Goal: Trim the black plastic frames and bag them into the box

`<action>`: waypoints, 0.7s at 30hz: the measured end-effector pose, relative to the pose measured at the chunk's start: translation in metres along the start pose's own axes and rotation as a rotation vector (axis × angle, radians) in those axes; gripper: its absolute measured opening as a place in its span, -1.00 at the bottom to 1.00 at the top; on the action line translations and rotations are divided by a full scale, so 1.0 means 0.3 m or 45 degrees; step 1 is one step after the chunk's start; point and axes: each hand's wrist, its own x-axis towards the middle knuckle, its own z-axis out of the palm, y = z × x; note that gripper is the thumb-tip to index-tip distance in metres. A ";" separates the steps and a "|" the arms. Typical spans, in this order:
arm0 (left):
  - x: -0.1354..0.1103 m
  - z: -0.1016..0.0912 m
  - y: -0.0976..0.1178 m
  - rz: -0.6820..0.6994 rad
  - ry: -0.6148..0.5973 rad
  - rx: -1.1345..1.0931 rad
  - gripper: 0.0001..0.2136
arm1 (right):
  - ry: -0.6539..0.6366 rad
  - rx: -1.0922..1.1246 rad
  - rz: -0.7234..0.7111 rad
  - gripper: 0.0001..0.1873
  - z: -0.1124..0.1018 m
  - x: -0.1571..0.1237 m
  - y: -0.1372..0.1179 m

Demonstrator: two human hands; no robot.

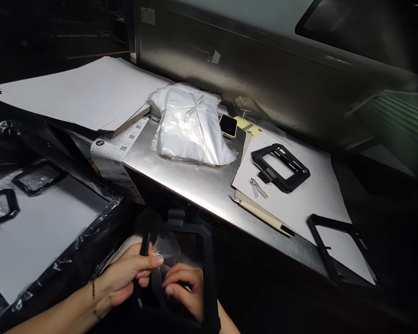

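Observation:
My left hand [139, 264] is closed around the left side of a black plastic frame [209, 269], its thumb on top. The frame is tilted up below the table edge and has a rectangular opening and a tab on its upper bar. Thin clear plastic film [167, 248] shows in the opening, bunched beside my left thumb. My right hand [186, 285] shows through the opening, fingers curled together at the film. Its wrist passes behind the frame's right side.
On the metal table [174, 178] lie a stack of white sheets [87, 93], a bundle of clear bags [191, 125], a phone [227, 126], nippers [257, 188], a cutter knife [264, 216] and more black frames [282, 169]. A lined box [52, 232] at left holds bagged frames [38, 178].

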 end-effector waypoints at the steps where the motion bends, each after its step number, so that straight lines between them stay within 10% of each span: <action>1: 0.002 0.005 -0.001 -0.010 -0.016 0.005 -0.74 | 0.023 0.046 0.028 -0.70 0.003 0.015 -0.002; 11: 0.014 0.011 -0.013 -0.055 -0.055 -0.094 -0.80 | 0.161 0.856 0.108 -0.82 0.038 0.058 0.035; 21: 0.102 -0.231 -0.093 -0.015 0.063 -0.540 -0.84 | 0.314 1.755 0.362 -0.76 -0.103 -0.067 0.187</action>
